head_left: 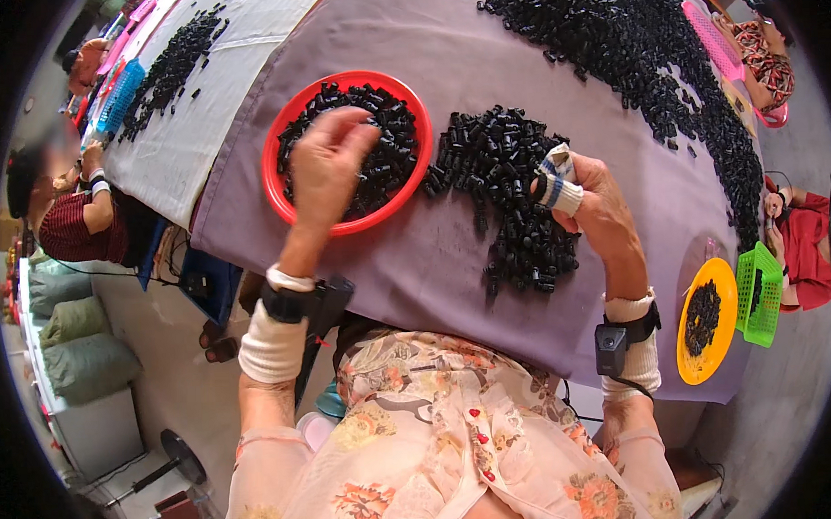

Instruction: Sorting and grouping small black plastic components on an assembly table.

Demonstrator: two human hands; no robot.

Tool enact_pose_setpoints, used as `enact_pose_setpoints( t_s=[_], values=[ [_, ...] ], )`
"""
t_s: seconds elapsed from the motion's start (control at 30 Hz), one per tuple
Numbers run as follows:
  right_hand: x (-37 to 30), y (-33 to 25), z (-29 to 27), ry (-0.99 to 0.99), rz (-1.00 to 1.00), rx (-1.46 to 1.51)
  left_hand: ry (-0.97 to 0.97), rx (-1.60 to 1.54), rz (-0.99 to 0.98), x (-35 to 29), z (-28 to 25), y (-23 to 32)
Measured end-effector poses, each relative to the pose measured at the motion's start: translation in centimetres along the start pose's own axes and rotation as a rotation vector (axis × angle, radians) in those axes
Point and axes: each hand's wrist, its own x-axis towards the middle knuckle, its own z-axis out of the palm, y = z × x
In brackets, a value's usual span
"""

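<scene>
My left hand [328, 160] is above a red round basin [271, 178] filled with small black plastic caps [388, 123]. Its fingers are bent but apart, and nothing shows in them. A loose heap of the same black caps [499, 156] lies on the cloth to the right of the basin. At the right edge of this heap is my right hand [597, 203], with striped cloth wrapped around its fingers. Those fingers are curled together over the caps; whatever is between them is hidden.
Purple cloth covers the table [379, 270]. A larger mass of black caps [609, 33] spreads across its far right. An orange plate [723, 290] with dark bits and a green basket [760, 307] stand near the right edge. Other people [80, 216] sit around the tables.
</scene>
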Motion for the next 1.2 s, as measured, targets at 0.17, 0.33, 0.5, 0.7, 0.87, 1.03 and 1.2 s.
enact_pose_setpoints(
  t_s=[0.17,0.33,0.5,0.7,0.87,1.03,1.2],
  values=[
    [0.3,0.5,0.8,-0.044,-0.02,-0.143,-0.424,0.201,-0.007,-5.6,7.3,-1.0],
    [-0.3,1.4,0.6,-0.041,0.009,-0.121,-0.445,0.419,0.038,-7.4,10.4,-2.1],
    [-0.3,1.4,0.9,-0.074,0.033,-0.119,-0.537,0.421,0.091,-7.9,10.2,-1.5],
    [0.2,1.6,1.2,-0.11,0.023,-0.122,-0.58,0.392,0.202,-8.3,9.8,-1.6],
    [0.0,1.2,1.3,-0.099,0.037,-0.128,-0.544,0.395,0.284,-9.4,9.5,-1.3],
    [-0.2,1.2,1.4,-0.098,0.033,-0.142,-0.593,0.522,0.247,-9.7,9.0,-0.8],
    [0.1,1.0,1.4,-0.086,-0.023,-0.191,-0.605,0.331,0.279,-9.9,8.7,-1.7]
  ],
)
